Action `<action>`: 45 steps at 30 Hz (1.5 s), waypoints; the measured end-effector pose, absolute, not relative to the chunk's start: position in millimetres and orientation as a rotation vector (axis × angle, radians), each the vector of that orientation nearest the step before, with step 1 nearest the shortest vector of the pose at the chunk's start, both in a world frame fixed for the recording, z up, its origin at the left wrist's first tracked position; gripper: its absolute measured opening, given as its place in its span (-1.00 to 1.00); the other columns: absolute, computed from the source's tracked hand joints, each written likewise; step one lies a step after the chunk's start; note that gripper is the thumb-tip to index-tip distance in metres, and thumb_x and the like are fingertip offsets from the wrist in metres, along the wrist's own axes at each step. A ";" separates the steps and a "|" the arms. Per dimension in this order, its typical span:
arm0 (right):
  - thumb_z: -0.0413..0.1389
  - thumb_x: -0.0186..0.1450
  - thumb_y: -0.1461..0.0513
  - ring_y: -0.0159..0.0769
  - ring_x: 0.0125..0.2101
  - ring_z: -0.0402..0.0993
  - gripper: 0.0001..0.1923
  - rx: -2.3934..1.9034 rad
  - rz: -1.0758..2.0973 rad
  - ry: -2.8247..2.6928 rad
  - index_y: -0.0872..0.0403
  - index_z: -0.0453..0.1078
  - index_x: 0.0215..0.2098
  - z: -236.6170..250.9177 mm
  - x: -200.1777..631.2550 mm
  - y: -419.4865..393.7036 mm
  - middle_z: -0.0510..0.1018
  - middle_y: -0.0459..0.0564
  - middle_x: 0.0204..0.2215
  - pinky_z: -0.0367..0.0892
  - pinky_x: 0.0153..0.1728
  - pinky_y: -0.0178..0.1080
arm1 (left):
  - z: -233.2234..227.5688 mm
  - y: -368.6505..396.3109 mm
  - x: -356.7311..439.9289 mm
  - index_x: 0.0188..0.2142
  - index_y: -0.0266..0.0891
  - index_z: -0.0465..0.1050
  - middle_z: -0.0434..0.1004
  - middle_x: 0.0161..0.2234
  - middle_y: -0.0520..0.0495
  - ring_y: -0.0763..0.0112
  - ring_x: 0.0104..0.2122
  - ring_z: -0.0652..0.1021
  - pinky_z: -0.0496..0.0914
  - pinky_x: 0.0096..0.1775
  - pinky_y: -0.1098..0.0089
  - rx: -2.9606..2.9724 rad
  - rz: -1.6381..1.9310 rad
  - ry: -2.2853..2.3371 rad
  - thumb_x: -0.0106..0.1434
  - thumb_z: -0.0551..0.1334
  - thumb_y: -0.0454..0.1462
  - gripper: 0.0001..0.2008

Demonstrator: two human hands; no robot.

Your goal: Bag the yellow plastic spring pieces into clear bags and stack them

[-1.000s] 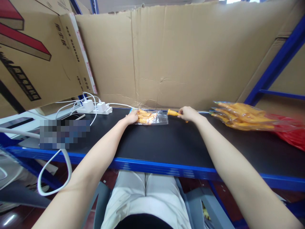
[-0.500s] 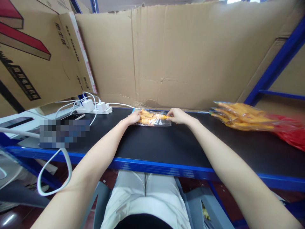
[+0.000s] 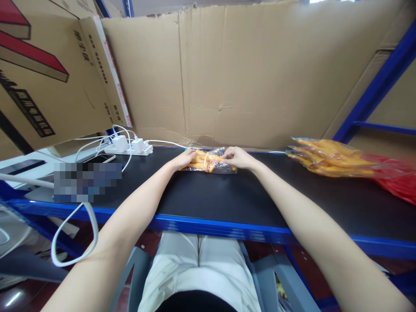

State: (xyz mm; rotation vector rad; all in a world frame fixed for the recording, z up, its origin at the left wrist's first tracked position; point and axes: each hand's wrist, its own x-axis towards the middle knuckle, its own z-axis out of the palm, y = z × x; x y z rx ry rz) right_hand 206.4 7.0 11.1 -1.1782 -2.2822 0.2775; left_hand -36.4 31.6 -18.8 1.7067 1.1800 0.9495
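A clear plastic bag (image 3: 208, 161) with orange-yellow, knobbly things inside lies flat on the black tabletop, near the back. Its kind of contents is too small to make out. My left hand (image 3: 182, 160) is closed on the bag's left end, where a bit of blue shows beside the fingers. At the right end, my right hand (image 3: 237, 157) has thumb and fingertips pinched on the bag and the orange piece inside it. The fingers partly cover both ends of the bag.
On the right lies a pile of similar clear bags (image 3: 328, 158) with orange-yellow contents, beside a red plastic bag (image 3: 396, 175). A white power strip (image 3: 128, 148) with cables stands at the back left. Cardboard (image 3: 260, 73) walls the rear; a blue edge (image 3: 221, 227) runs along the front.
My right hand has shifted slightly on the right end of the bag, and its fingers now bend further over it. The orange contents lie differently, with a pale band showing across the middle.
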 end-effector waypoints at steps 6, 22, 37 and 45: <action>0.18 0.03 0.29 -0.42 -0.46 0.41 -0.79 -1.275 0.741 -2.117 0.16 0.52 -0.34 5.7 204.5 2.8 0.56 -0.01 -0.41 0.30 -0.35 -0.36 | -13.4 23.4 -35.6 -0.17 -0.31 0.31 0.41 -0.06 -0.19 0.26 -0.06 0.42 0.27 -0.03 0.28 1.665 0.979 1.111 0.22 0.06 -0.11 -0.68; 0.22 -0.01 0.28 -0.40 -0.43 0.43 -0.84 -1.216 0.912 -1.919 0.19 0.48 -0.42 6.2 199.9 0.4 0.55 0.04 -0.41 0.33 -0.35 -0.35 | -19.8 29.9 -34.4 -0.03 -0.28 0.24 0.33 0.02 -0.22 0.24 -0.01 0.39 0.25 -0.01 0.31 1.714 0.938 1.005 0.16 0.10 0.00 -0.51; 0.18 0.05 0.31 -0.47 -0.42 0.41 -0.91 -1.230 1.021 -1.715 0.16 0.42 -0.42 11.1 204.8 0.2 0.52 0.00 -0.38 0.32 -0.46 -0.44 | -23.1 32.0 -32.6 0.08 -0.27 0.12 0.28 0.05 -0.28 0.19 -0.04 0.40 0.32 -0.09 0.31 1.736 0.932 1.123 0.06 0.20 -0.02 -0.35; 0.16 0.11 0.06 -0.55 -0.79 0.14 -0.66 -1.580 1.287 -1.797 0.16 0.27 -0.60 11.0 218.5 3.3 0.37 -0.05 -0.73 0.05 -0.80 -0.42 | -2.8 17.6 -31.7 -0.14 -0.21 0.40 0.18 0.13 -0.17 0.19 0.18 0.09 -0.06 0.15 0.16 2.260 1.114 1.118 0.08 0.20 -0.12 -0.64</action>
